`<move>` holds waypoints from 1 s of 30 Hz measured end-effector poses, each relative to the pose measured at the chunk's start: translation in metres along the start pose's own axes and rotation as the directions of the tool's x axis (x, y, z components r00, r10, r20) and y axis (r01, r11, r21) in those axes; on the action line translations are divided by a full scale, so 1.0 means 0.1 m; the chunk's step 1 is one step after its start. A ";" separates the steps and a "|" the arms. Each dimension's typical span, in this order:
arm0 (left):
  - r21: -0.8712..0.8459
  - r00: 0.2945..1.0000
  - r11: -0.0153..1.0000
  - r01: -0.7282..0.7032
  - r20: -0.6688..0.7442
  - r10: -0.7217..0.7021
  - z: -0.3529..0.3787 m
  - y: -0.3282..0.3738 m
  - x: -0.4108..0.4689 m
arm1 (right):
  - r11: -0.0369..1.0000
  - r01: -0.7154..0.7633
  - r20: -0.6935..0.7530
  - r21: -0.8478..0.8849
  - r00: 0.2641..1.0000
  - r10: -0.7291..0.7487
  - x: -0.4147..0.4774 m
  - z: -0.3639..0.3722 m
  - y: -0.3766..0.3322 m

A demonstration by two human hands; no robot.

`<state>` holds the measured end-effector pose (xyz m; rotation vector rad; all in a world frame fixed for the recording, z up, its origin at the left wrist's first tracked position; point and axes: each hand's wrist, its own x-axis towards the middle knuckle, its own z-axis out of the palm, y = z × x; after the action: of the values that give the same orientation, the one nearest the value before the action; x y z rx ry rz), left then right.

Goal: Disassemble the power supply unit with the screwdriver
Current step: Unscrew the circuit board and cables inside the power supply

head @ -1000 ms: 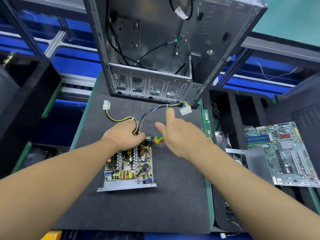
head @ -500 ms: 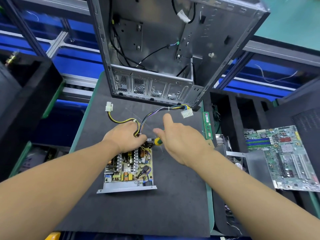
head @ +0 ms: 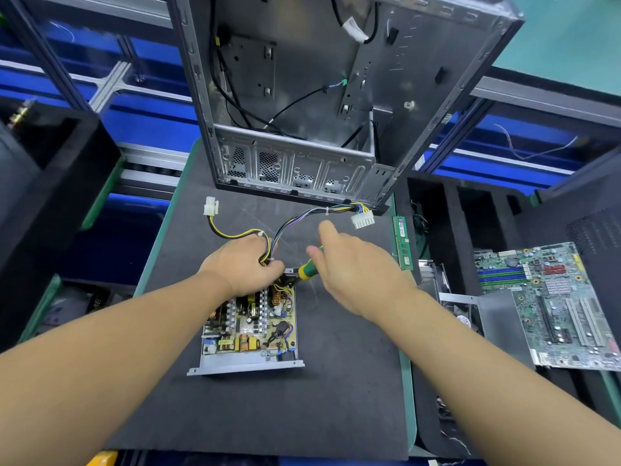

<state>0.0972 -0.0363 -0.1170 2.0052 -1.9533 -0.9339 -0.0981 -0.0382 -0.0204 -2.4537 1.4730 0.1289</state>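
Power supply unit lies open on the mat. At its 12 o'clock edge the left hand grips the cables; at 1 o'clock the right hand holds the screwdriver. Best to seat the tip squarely and press while turning.

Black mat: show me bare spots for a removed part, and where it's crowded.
Free: the mat nearer than the power supply, between the forearms; also right of it, to the green edge. Crowded: from the left hand gripping cables and right hand holding the screwdriver to the computer case.
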 end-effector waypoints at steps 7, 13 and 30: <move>-0.003 1.000 1.000 0.003 0.002 -0.003 -0.02 0.01 0.01 | 0.923 -0.174 0.227 0.344 0.969 0.098 -0.03 -0.04 0.09; 0.010 1.000 1.000 -0.007 -0.007 0.007 -0.01 0.01 0.01 | 0.996 -0.079 -0.023 0.047 0.997 0.080 -0.04 0.04 0.01; 0.043 1.000 0.999 0.021 -0.007 -0.021 0.00 0.00 0.00 | 0.935 -0.142 0.183 0.324 0.979 0.085 0.00 -0.03 -0.05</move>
<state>0.0970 -0.0364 -0.1165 2.0527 -1.9689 -0.8962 -0.0938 -0.0373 -0.0168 -2.0372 1.4308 0.0933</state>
